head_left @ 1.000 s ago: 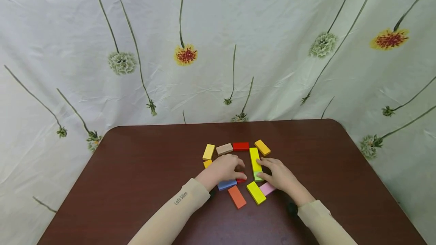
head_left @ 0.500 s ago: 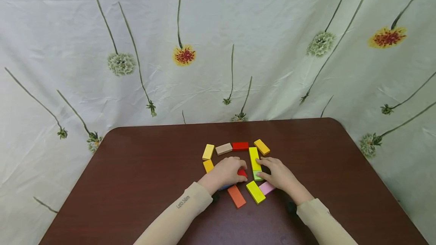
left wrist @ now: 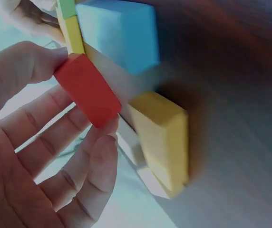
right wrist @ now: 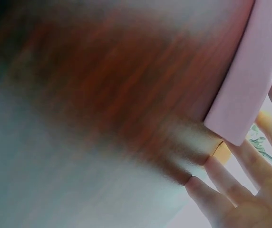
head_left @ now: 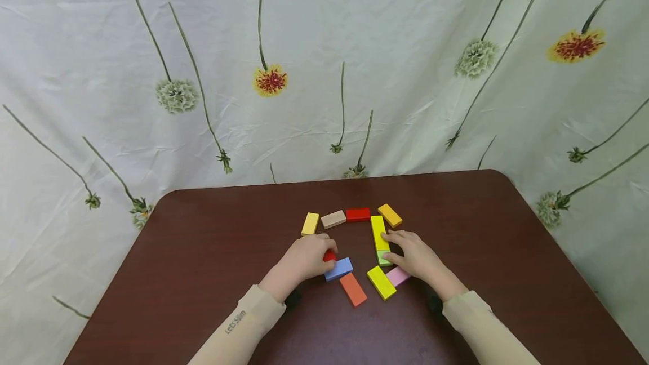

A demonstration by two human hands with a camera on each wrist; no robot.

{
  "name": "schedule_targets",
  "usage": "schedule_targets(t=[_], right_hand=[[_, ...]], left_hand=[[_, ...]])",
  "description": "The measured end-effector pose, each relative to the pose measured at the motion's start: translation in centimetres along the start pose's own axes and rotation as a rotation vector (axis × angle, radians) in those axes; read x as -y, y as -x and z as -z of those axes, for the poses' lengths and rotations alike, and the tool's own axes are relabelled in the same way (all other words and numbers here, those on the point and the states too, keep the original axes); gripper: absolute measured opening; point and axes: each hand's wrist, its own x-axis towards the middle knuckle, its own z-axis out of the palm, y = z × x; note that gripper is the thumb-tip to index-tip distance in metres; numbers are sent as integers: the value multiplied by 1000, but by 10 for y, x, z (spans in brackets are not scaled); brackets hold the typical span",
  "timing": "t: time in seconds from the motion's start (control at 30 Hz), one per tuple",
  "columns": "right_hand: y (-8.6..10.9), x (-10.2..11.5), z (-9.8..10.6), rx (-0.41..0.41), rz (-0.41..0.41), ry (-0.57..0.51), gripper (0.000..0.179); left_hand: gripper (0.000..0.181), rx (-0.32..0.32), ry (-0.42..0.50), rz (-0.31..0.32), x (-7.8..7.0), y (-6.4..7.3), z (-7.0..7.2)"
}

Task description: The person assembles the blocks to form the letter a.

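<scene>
My left hand (head_left: 300, 258) pinches the red block (left wrist: 88, 91) by its ends, likely for control; my right hand (head_left: 419, 257) rests relaxed.

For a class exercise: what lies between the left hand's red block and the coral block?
The blue block lies between the held red block and the coral block, as the head view shows.

head: red block (head_left: 329, 255) part-hidden by left hand (head_left: 303, 256) | right wrist: likely tabletop (right wrist: 102, 90), blurred
</scene>
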Motion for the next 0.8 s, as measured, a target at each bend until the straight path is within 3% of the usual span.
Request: schedule_targets(t=[0.17, 0.47, 0.67, 0.8], right_hand=[[0, 1, 1, 4, -3, -2, 55], [0, 0, 0, 2, -6, 1, 55], [0, -1, -2, 9, -12, -4, 55], [1, 0, -2, 10, -13, -8, 55]], left_hand=[[17, -12, 23, -2, 9, 15, -2], [28, 57, 62, 17, 11, 33, -6], [35, 24, 52, 35, 10, 37, -11], [38, -34, 21, 19, 6, 38, -15]])
